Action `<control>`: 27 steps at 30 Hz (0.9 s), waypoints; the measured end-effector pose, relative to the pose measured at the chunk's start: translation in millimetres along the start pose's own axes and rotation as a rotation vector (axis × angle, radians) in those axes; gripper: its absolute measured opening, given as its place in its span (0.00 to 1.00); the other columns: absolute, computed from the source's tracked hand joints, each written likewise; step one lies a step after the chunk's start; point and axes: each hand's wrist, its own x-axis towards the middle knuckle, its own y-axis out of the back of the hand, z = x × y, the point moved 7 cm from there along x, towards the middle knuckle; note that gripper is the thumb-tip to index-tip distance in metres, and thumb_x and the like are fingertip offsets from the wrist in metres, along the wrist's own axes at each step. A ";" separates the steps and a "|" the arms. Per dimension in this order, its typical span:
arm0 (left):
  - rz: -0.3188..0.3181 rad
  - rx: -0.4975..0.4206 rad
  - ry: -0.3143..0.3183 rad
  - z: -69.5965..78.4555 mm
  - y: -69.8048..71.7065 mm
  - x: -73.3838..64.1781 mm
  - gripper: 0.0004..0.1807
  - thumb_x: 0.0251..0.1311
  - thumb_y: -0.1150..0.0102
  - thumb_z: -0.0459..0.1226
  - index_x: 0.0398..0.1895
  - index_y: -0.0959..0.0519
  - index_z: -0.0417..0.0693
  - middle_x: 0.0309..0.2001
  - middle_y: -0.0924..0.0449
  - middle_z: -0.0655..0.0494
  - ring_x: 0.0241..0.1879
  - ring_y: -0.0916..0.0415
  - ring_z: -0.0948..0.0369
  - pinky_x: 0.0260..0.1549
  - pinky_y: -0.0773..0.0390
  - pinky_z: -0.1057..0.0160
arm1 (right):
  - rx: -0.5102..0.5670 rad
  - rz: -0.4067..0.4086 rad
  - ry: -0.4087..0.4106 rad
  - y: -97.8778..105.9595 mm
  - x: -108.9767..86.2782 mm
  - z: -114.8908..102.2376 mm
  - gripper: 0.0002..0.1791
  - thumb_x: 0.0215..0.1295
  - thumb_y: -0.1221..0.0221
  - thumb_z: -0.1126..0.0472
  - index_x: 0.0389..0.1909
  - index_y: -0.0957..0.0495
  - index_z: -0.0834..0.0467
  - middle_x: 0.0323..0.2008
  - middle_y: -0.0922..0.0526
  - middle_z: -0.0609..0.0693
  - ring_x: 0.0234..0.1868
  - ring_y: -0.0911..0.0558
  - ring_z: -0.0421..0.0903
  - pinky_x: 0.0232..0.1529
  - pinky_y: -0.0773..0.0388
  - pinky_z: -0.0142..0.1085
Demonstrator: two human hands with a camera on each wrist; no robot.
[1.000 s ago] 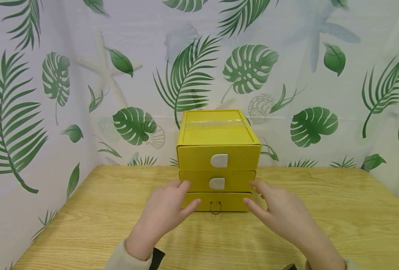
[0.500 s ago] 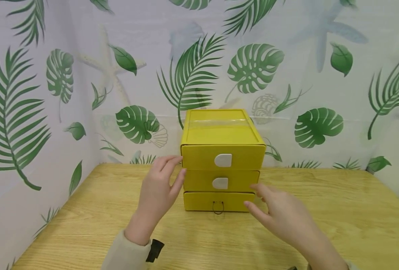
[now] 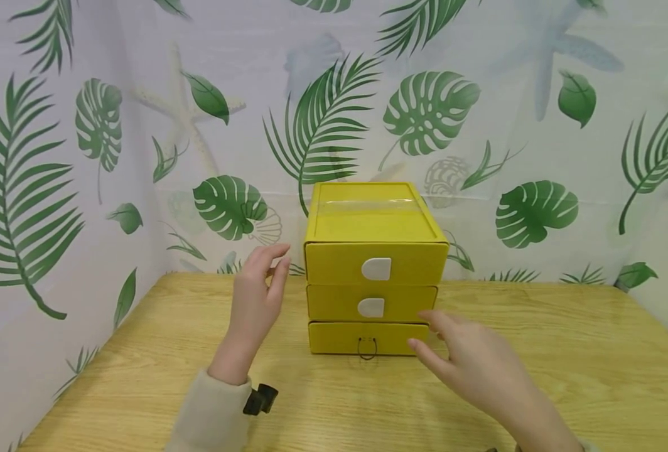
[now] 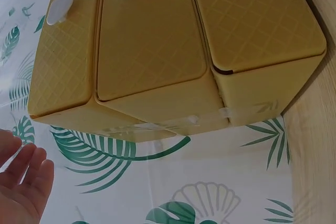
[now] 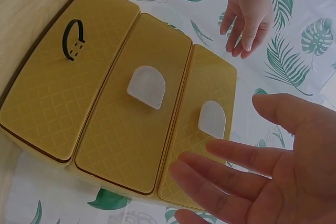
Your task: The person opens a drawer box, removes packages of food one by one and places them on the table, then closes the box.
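A yellow three-drawer box (image 3: 375,216) stands on the table, its fronts facing me. White rounded tabs mark the top drawer (image 3: 339,263) and the middle drawer (image 3: 334,303); the bottom drawer (image 3: 334,338) carries a thin dark loop (image 3: 368,358). My left hand (image 3: 257,289) is raised beside the box's left side, apart from it, fingers loosely bent and holding nothing. In the head view my right hand (image 3: 472,351) overlaps the lower right corner of the fronts. The right wrist view shows its fingers (image 5: 220,174) spread and relaxed, with nothing in them.
The box rests on a wood-grain table (image 3: 142,376). Behind it hangs a white cloth (image 3: 334,144) printed with green leaves, and it continues along the left and right sides. A strip of clear tape (image 3: 368,205) crosses the box top. A black strap piece (image 3: 260,399) sits at my left cuff.
My left hand has moved up and to the left, from in front of the lower drawers to beside the box. The right hand has hardly moved, and the view has shifted slightly.
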 end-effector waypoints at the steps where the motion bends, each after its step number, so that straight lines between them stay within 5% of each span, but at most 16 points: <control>1: 0.005 -0.013 0.012 -1.6 -0.4 1.9 0.10 0.55 0.47 0.26 0.41 0.24 0.32 0.38 0.24 0.43 0.38 0.27 0.53 0.32 0.22 0.60 | -0.001 0.002 0.001 0.2 0.3 -0.4 0.24 0.58 0.45 0.46 0.48 0.27 0.60 0.38 0.20 0.53 0.34 0.20 0.48 0.29 0.23 0.44; 11: 0.035 -0.135 0.104 -20.1 -8.2 16.3 0.09 0.58 0.51 0.26 0.40 0.23 0.31 0.38 0.24 0.42 0.39 0.26 0.53 0.34 0.22 0.57 | -0.002 0.033 0.021 -1.6 2.4 -1.8 0.22 0.57 0.44 0.48 0.46 0.26 0.60 0.37 0.20 0.52 0.33 0.21 0.46 0.27 0.24 0.42; 27: -0.081 -0.256 0.184 -23.4 -27.4 13.9 0.10 0.60 0.52 0.27 0.43 0.25 0.33 0.41 0.25 0.44 0.41 0.28 0.55 0.32 0.21 0.63 | 0.049 0.114 0.040 0.3 17.0 -9.5 0.19 0.59 0.44 0.53 0.44 0.25 0.63 0.41 0.21 0.55 0.37 0.21 0.52 0.37 0.24 0.46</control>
